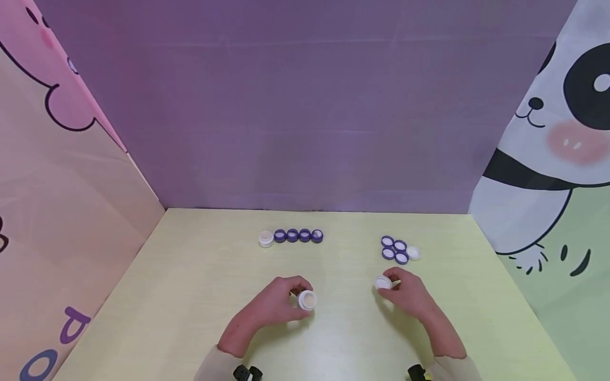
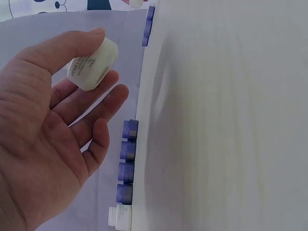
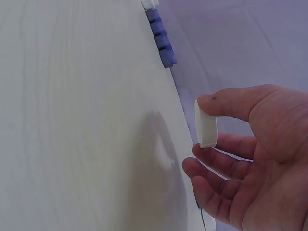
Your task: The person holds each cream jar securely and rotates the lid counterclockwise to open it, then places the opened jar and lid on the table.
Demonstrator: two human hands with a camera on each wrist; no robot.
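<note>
My left hand pinches a small white jar between thumb and fingers, above the table left of centre. The jar has no lid on, and its round mouth faces up toward the head view. Small print shows on the jar's side in the left wrist view. To the right, my right hand holds a white screw lid by its edge, its hollow underside turned up. In the right wrist view the lid stands on edge between thumb and fingertips. Jar and lid are well apart.
Farther back on the pale table, a lidless white jar stands at the left end of a row of several purple jars. Behind my right hand lie several purple lids and another white lid. A purple backdrop rises behind.
</note>
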